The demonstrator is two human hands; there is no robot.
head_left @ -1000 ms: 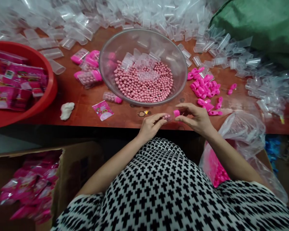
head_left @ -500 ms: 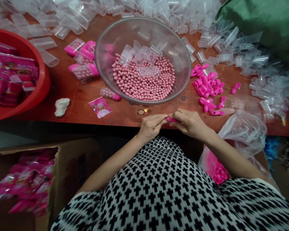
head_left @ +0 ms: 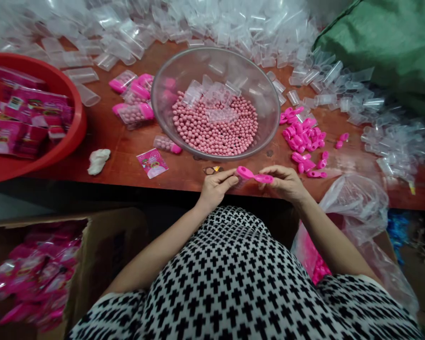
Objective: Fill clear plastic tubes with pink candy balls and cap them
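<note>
My left hand [head_left: 216, 188] pinches a small clear tube [head_left: 241, 178] of pink candy balls at the table's front edge. The tube carries a pink flip cap [head_left: 254, 175], swung open, and my right hand [head_left: 285, 182] grips the cap's outer end with closed fingers. Just beyond both hands stands a glass bowl [head_left: 262, 75] with pink candy balls [head_left: 216, 130] and a few clear tubes on top. Loose pink caps [head_left: 304, 139] lie to the right of the bowl, close to my right hand.
A red basin [head_left: 76, 120] with pink packets sits at the left. Filled capped tubes [head_left: 132, 99] lie left of the bowl. Empty clear tubes [head_left: 216, 23] cover the far table. A cardboard box [head_left: 102, 245] of pink packs and a plastic bag [head_left: 354, 203] stand below the edge. Green cloth [head_left: 386, 47] sits right.
A second ago my right hand held a pink cap over the tube. The hands pressed together, and now the cap sits on the tube with its flap stretched open between them.
</note>
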